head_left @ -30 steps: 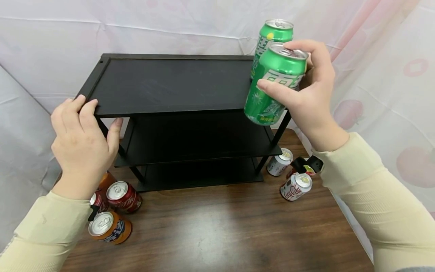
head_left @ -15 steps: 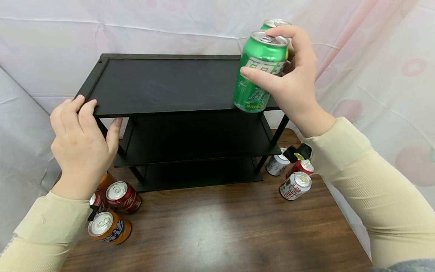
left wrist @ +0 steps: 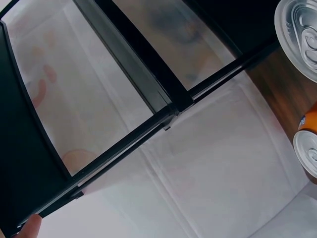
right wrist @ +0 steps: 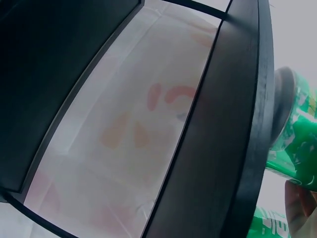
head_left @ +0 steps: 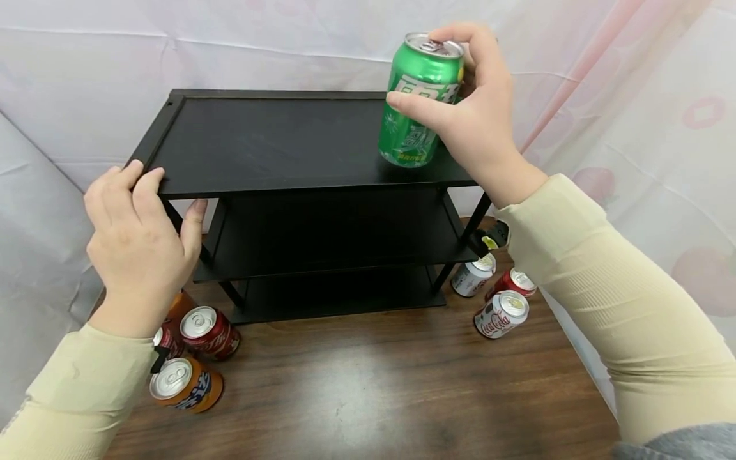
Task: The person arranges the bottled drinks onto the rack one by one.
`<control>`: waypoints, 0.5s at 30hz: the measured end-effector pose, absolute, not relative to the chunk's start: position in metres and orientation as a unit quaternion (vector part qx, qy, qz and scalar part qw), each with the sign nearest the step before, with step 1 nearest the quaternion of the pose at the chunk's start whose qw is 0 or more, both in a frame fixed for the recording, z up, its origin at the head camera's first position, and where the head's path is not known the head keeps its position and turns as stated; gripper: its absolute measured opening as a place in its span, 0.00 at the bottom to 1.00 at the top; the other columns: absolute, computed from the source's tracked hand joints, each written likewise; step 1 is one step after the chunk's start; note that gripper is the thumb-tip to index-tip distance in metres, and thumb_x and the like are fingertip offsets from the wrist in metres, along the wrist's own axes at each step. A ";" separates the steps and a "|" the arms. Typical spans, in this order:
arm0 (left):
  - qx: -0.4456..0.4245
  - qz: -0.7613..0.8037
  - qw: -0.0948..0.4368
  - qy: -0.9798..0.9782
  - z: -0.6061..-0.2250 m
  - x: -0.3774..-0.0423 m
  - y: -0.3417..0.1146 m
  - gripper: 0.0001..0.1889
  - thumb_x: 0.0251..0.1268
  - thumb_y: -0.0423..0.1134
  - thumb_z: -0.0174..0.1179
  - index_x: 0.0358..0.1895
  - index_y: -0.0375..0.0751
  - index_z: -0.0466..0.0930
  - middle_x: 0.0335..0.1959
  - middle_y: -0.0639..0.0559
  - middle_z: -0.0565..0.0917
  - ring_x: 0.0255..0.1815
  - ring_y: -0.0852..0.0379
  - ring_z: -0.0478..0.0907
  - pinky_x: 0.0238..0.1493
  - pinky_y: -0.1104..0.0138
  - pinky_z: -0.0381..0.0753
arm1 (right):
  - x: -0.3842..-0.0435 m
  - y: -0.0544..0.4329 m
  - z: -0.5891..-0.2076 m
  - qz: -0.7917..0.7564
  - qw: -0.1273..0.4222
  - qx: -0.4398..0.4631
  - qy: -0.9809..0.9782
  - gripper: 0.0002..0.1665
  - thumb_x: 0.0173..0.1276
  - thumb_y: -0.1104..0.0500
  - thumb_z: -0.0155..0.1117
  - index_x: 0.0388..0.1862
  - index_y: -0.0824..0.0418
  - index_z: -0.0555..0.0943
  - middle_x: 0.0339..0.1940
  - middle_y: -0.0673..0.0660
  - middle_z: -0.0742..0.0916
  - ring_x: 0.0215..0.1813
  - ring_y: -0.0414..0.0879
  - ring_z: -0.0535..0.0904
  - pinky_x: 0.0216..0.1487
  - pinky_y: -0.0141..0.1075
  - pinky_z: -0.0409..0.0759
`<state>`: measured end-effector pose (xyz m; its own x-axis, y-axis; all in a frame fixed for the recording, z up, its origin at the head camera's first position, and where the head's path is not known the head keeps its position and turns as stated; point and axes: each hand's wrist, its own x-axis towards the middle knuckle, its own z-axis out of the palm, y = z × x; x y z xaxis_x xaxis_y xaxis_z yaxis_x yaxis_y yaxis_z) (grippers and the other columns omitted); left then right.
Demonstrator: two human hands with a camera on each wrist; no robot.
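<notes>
A black three-tier shelf rack [head_left: 276, 140] stands on the wooden table. My left hand [head_left: 140, 239] holds its top tier at the left front corner, fingers on top and thumb below the front edge; one fingertip [left wrist: 30, 227] shows in the left wrist view. Upright in my right hand [head_left: 474, 108] is a green soda can [head_left: 411, 124], thumb at its near side and index finger on its lid. The can is at the right part of the top tier; whether its base touches cannot be told. A second green can [right wrist: 267, 224] appears in the right wrist view; the head view hides it.
Left of the rack stand orange cans [head_left: 186, 383] and red cans [head_left: 209, 332], partly behind my left wrist. Right of it are white-silver cans [head_left: 500, 314] and a red can [head_left: 512, 282]. A pale curtain [head_left: 276, 51] hangs behind the rack.
My right hand has carried the green can left and away from me, from before the rack's front edge to over the top tier. The second green can is now hidden. My left hand stays put.
</notes>
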<state>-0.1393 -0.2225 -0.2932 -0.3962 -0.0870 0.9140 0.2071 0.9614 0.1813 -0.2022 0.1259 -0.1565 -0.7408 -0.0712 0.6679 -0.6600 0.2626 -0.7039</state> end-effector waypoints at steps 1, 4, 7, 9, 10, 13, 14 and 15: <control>-0.036 -0.134 0.548 -0.825 -0.293 -0.139 -0.222 0.24 0.70 0.50 0.56 0.58 0.32 0.72 0.62 0.37 0.75 0.64 0.35 0.69 0.21 0.28 0.60 | -0.204 0.125 -0.156 0.558 0.264 0.244 -0.748 0.31 0.50 0.62 0.77 0.54 0.54 0.77 0.49 0.51 0.83 0.46 0.47 0.81 0.47 0.35 0.81; -0.036 -0.135 0.549 -0.824 -0.293 -0.139 -0.222 0.24 0.70 0.49 0.57 0.57 0.32 0.72 0.61 0.37 0.75 0.64 0.35 0.69 0.22 0.27 0.61 | -0.208 0.123 -0.154 0.568 0.260 0.244 -0.742 0.31 0.49 0.62 0.78 0.54 0.54 0.76 0.48 0.51 0.84 0.46 0.47 0.82 0.48 0.36 0.81; -0.037 -0.136 0.551 -0.822 -0.293 -0.138 -0.220 0.24 0.70 0.49 0.57 0.57 0.32 0.72 0.61 0.36 0.75 0.64 0.35 0.69 0.23 0.27 0.61 | -0.211 0.120 -0.153 0.579 0.255 0.243 -0.735 0.32 0.49 0.62 0.78 0.53 0.54 0.76 0.47 0.52 0.84 0.46 0.48 0.82 0.47 0.37 0.81; -0.037 -0.136 0.551 -0.823 -0.293 -0.138 -0.220 0.24 0.70 0.50 0.57 0.57 0.32 0.72 0.61 0.36 0.75 0.64 0.35 0.69 0.23 0.27 0.61 | -0.213 0.118 -0.152 0.584 0.250 0.242 -0.734 0.32 0.49 0.62 0.78 0.53 0.54 0.75 0.47 0.52 0.84 0.46 0.48 0.82 0.47 0.37 0.81; -0.036 -0.136 0.550 -0.823 -0.293 -0.138 -0.220 0.24 0.70 0.50 0.57 0.57 0.32 0.72 0.61 0.37 0.74 0.64 0.35 0.69 0.23 0.27 0.61 | -0.214 0.117 -0.152 0.584 0.248 0.242 -0.734 0.32 0.49 0.62 0.78 0.54 0.54 0.75 0.47 0.52 0.84 0.46 0.48 0.82 0.48 0.37 0.81; -0.037 -0.135 0.547 -0.825 -0.294 -0.137 -0.220 0.24 0.70 0.50 0.56 0.58 0.32 0.72 0.62 0.37 0.74 0.65 0.35 0.68 0.23 0.27 0.61 | -0.218 0.113 -0.152 0.582 0.245 0.243 -0.737 0.33 0.50 0.61 0.78 0.54 0.54 0.74 0.48 0.52 0.84 0.47 0.48 0.82 0.49 0.37 0.81; -0.037 -0.135 0.546 -0.826 -0.294 -0.137 -0.220 0.24 0.70 0.50 0.56 0.58 0.33 0.72 0.62 0.37 0.74 0.65 0.35 0.68 0.22 0.28 0.61 | -0.220 0.112 -0.152 0.581 0.244 0.243 -0.738 0.33 0.50 0.61 0.78 0.54 0.54 0.74 0.48 0.52 0.84 0.47 0.47 0.82 0.49 0.37 0.81; -0.038 -0.135 0.546 -0.826 -0.294 -0.138 -0.220 0.24 0.70 0.50 0.56 0.58 0.33 0.72 0.62 0.37 0.74 0.64 0.35 0.68 0.22 0.28 0.61 | -0.221 0.111 -0.152 0.580 0.243 0.245 -0.738 0.33 0.50 0.61 0.78 0.54 0.54 0.74 0.48 0.52 0.84 0.47 0.47 0.82 0.49 0.37 0.81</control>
<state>-0.1376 -0.2201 -0.2942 -0.4005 -0.0845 0.9124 0.2095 0.9609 0.1809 -0.2211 0.1109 -0.1516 -0.7623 -0.0796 0.6423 -0.6429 0.2078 -0.7372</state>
